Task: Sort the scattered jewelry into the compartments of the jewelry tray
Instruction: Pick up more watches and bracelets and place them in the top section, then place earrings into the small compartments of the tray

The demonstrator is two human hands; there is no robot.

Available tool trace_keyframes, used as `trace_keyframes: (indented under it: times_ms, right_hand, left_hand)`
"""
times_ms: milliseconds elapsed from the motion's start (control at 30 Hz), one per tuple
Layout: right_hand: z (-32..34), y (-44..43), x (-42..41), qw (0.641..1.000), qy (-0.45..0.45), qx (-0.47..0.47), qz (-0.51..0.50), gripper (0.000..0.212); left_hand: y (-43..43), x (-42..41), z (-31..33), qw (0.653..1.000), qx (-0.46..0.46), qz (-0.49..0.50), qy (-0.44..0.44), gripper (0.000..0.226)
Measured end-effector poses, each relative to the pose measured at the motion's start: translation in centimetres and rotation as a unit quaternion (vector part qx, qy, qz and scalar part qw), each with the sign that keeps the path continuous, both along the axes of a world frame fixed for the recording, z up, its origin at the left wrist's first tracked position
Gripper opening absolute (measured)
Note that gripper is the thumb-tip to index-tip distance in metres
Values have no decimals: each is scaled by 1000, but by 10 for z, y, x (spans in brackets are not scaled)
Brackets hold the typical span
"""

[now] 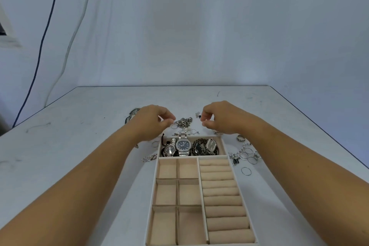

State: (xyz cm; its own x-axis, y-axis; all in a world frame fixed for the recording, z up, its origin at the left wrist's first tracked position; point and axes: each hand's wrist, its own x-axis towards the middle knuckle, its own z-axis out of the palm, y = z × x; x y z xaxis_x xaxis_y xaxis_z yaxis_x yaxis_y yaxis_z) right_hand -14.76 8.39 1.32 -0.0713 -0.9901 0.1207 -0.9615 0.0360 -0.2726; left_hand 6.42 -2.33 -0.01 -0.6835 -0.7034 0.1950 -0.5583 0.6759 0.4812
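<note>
1. Left hand [153, 122]: grip nearly closed, thumb + forefinger tips close together at the edge of the chain pile [184, 123] beyond the tray [191, 157]; can't tell if anything's held
2. Right hand [219, 119]: grip the same, fingers curled, tips pinched near a small black-bead piece [199, 116]; too small to tell if it's held
3. Where the jewelry is: mostly loose on the surface [79, 126], round the tray's far end + both sides. The far long compartment already holds watches + dark bracelets [200, 149]
4. Risks, as I judge them:
 - chains in the pile look tangled, so lifting 1 may drag others along
 - tiny bead piece could slip from a fingertip pinch & roll off
 - forearms cross low over the tray, so a sleeve-less brush could still nudge it
 - far compartment is crowded, more may spill over the wall
5. Counts:
 - watches: 3
 - square compartments [167, 169]: 6, all bare
 - ring rolls [219, 191]: approx 9–10
 - thin hoop rings [246, 171] right of tray: at least 4
 - thick ring [241, 138]: 1
 - hands: 2
</note>
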Motion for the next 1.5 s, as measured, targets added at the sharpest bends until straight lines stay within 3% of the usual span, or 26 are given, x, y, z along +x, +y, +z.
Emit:
trace_keyframes:
  times_ms: [100,300,467,567,767,1300,1500]
  right_hand:
    - [-4,-8,-9,1000,12,14,-7,14]
    - [-16,-18,-26,999,3,40,-14,13]
    - [-22,-26,-34,999,-21,40,-11,9]
    - [-18,-27,-42,999,-26,36,-13,9]
    - [-11,-28,-53,999,-25,26,-10,7]
    - [-18,-46,8,996,-30,59,58,30]
    - [-18,-49,21,996,-56,62,41,18]
  left_hand:
    - [-10,-15,1,998,21,-23,-51,6]
    - [-14,-46,-3,990,28,-84,-113,26]
    - [-17,-58,-6,986,-11,-97,-135,18]
    - [-19,-61,-7,990,-4,-99,-99,5]
    - [-21,-61,3,997,57,-53,14,5]
    - [-24,-24,0,998,9,59,35,9]
    - [-20,-11,0,997,19,64,49,7]
